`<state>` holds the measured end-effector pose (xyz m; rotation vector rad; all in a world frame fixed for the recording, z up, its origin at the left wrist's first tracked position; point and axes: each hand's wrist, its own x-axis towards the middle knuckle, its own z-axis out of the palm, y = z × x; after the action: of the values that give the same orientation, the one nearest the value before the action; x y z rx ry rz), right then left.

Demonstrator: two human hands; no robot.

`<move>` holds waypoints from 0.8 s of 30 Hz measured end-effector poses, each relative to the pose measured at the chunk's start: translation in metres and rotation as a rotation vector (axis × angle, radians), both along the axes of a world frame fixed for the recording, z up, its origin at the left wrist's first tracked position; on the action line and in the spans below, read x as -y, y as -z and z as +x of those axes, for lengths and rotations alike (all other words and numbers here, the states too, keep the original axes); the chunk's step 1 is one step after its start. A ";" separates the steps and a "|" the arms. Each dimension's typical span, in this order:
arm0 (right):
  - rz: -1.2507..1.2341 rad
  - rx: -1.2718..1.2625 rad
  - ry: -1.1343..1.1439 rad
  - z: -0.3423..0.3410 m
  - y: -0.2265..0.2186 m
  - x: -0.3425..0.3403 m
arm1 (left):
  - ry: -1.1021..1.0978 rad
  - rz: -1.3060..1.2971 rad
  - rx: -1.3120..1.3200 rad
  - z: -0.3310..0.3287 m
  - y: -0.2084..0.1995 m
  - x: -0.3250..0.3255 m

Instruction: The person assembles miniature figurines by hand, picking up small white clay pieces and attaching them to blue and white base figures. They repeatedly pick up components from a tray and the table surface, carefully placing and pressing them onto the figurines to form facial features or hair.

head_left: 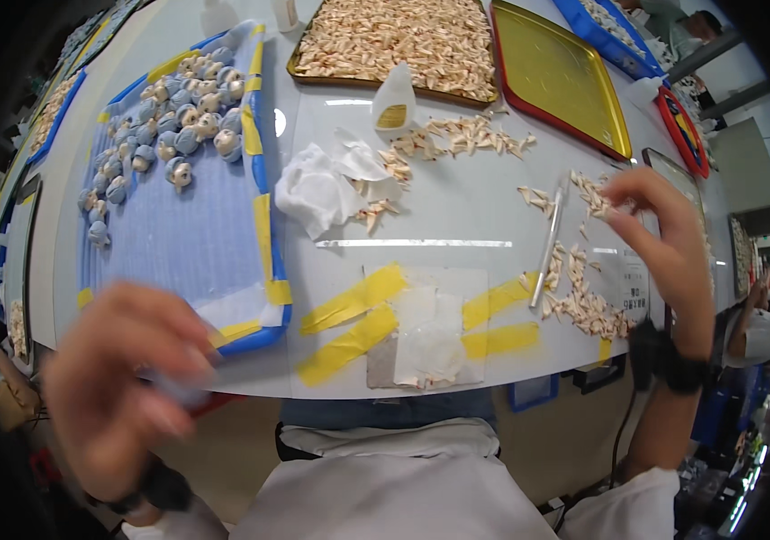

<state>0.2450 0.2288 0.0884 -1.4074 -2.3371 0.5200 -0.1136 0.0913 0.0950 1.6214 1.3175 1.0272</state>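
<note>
My left hand (128,378), smeared by motion, is curled at the near edge of the blue tray (279,310). A blurred bluish round piece (180,389) shows under its fingers, seemingly a small doll head like those in the tray. Several blue-and-cream doll heads (180,173) lie on the tray's blue lining. On the right, my right hand (660,220) reaches over scattered small cream pointed pieces (583,297). Its thumb and forefinger pinch at one of these pieces (599,205). Left of that hand lies a slim clear-and-white stick (551,247).
A tray heaped with cream pieces (394,45) stands at the back, beside a golden tray (565,76). In front are a white squeeze bottle (394,101) and crumpled tissue (317,189). Yellow tape (349,301) holds a pad with white paper (430,337) at the near edge.
</note>
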 end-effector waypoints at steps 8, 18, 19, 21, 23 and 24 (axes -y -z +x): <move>0.015 0.303 -0.220 -0.048 0.039 -0.037 | -0.112 -0.397 0.541 0.056 0.049 0.036; -0.156 -0.521 0.375 -0.021 0.013 0.119 | 0.108 -0.307 0.918 0.067 0.082 0.041; -0.112 -0.409 0.337 -0.015 0.021 0.128 | 0.132 -0.275 0.907 0.068 0.087 0.038; -0.187 -0.472 0.457 -0.018 0.033 0.148 | 0.172 -0.182 0.780 0.068 0.094 0.033; -0.245 -0.556 0.522 -0.029 0.034 0.154 | 0.194 -0.142 0.717 0.070 0.098 0.031; -0.274 -0.600 0.549 -0.033 0.035 0.157 | 0.094 -0.236 0.874 0.077 0.093 0.033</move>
<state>0.2117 0.0718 0.0535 -1.6375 -1.3811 0.9514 -0.0362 0.0580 0.0018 0.8628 0.7154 1.2570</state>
